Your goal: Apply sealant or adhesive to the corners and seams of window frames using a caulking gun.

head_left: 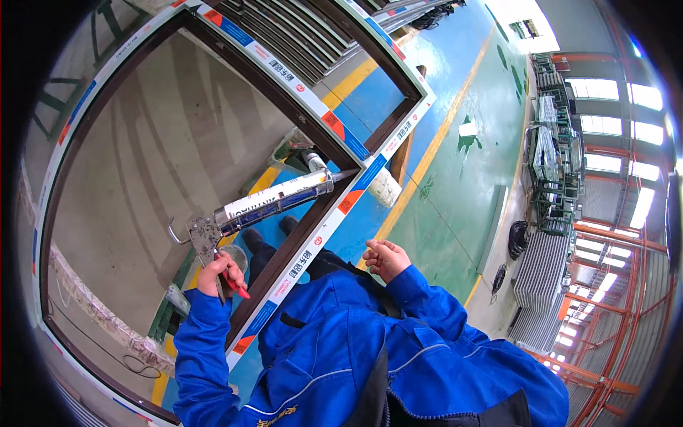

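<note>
My left hand (222,274) is wrapped round the handle of a caulking gun (206,236), and a red piece sticks out beside the fingers. The gun carries a white and blue sealant tube (277,198) and is tilted up to the right. Its nozzle end reaches the inner corner where bars of a large window frame (313,245) meet; whether the tip touches cannot be made out. The frame is dark brown inside, with printed white, blue and orange film on its face. To the right of the frame, my right hand (386,260) is loosely curled, with nothing visible in it.
Under the frame stand a small tub (235,257) and a padded support leg (385,188). Long metal profiles (284,35) lie at the far left. Yellow lines (455,117) cross the blue and green floor. Racks (551,153) and stacked profiles (544,285) line the right side.
</note>
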A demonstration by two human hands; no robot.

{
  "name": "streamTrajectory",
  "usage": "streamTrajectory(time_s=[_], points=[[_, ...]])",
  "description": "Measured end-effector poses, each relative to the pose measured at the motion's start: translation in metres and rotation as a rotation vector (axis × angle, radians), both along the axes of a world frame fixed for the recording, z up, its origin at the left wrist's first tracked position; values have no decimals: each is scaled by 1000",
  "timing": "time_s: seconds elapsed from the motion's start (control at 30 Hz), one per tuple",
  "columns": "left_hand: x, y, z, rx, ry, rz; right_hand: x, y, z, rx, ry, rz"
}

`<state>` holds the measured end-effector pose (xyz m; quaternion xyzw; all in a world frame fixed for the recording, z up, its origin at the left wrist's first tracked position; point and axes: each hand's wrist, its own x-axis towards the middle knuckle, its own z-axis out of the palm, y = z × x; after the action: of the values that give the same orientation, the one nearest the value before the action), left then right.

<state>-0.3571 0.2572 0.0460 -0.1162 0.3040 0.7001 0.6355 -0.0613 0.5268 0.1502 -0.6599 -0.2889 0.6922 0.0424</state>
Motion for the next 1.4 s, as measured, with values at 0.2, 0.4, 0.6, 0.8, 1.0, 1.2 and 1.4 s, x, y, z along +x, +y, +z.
streamTrajectory(time_s=[0.2,0.4,0.6,0.8,1.0,1.2,1.4], points=[[-1,-2,2,-45,26,-10,0,3,-3,21,-28,18],[-3,-1,9,-53,56,-31,2,2,-6,18,-22,15],[-3,-8,3,-62,43,0,3,3,-6,18,-25,17],[-1,-3,4,-83,11,18,6,0,-8,16,-35,17],[0,-6,0,-34,8,2,13,2,-11,-7,-22,8],[3,-1,20,-79,80,14,16,3,-12,-6,-9,6],[4,2,33,-122,162,42,15,4,-11,9,-10,-2]])
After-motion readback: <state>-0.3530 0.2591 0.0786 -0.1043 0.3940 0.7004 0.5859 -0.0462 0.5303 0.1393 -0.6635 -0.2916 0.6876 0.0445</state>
